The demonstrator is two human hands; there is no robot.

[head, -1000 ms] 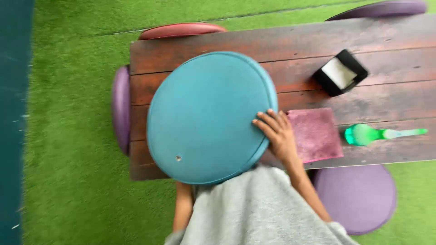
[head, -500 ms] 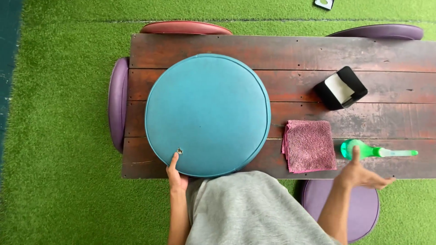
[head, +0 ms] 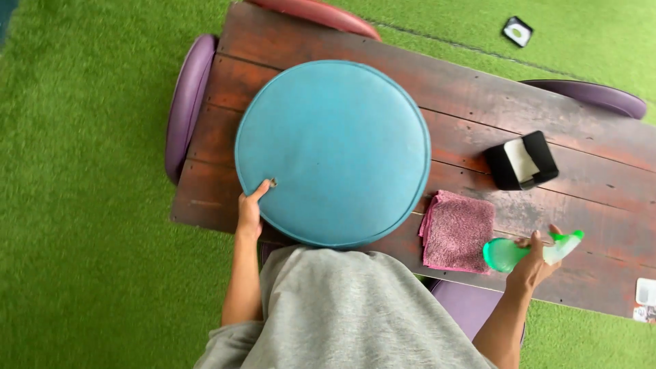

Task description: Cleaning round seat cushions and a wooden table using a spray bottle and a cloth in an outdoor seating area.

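Observation:
A large round teal cushion (head: 333, 150) lies flat on the dark wooden table (head: 465, 89). My left hand (head: 250, 210) grips its near left edge, thumb on top by a small tag. My right hand (head: 534, 262) is closed around a green spray bottle (head: 509, 253) at the table's near right, the nozzle pointing right. A folded pink cloth (head: 457, 230) lies on the table between the cushion and the bottle.
A black tissue holder (head: 521, 160) with white paper stands at the right of the table. Purple round seats (head: 184, 102) sit at the left end, far right (head: 589, 96) and under my right arm; a red one (head: 321, 14) is at the far side. Green artificial grass surrounds everything.
My right hand left the cushion, reached right and took hold of the green spray bottle. My left hand came up onto the cushion's near left edge. The view tilted.

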